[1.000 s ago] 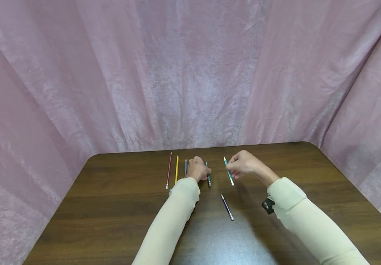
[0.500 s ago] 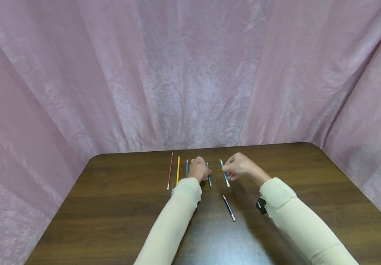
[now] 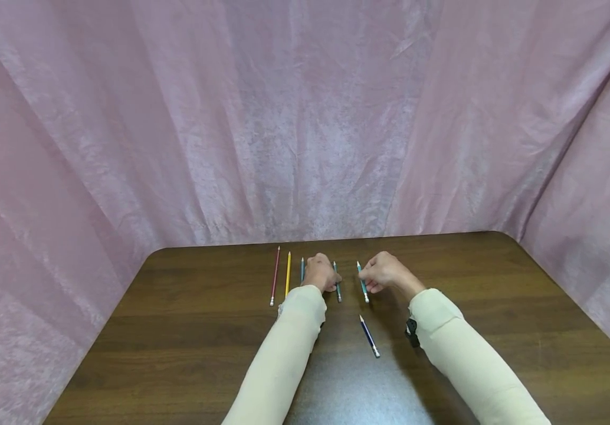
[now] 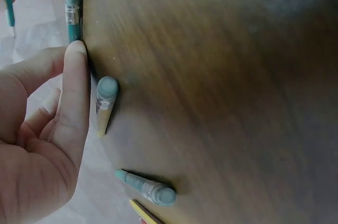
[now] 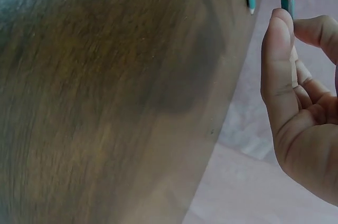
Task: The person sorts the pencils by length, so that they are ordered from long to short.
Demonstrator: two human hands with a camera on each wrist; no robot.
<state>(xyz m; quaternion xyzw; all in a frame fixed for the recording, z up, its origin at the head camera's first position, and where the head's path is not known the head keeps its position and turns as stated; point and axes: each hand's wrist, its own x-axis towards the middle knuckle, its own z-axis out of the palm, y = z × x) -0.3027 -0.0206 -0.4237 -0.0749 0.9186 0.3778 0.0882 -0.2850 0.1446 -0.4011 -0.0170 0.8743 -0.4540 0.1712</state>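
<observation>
My left hand pinches a green pencil between thumb and finger, its eraser end showing in the left wrist view. To the right, my right hand holds a teal pencil by thumb and fingertips, tip pointing away and white eraser toward me. Left of the left hand lie a red pencil, a yellow pencil and a blue pencil, partly covered by that hand. A tan pencil beside the green one is hidden from the head view.
A dark blue pencil lies slanted on the wooden table, nearer me than the row. Pink curtains hang behind the table's far edge and along both sides.
My right hand has moved left with the teal pencil, bringing it closer to the green one and more in line with the row. The left hand stays at the green pencil.
</observation>
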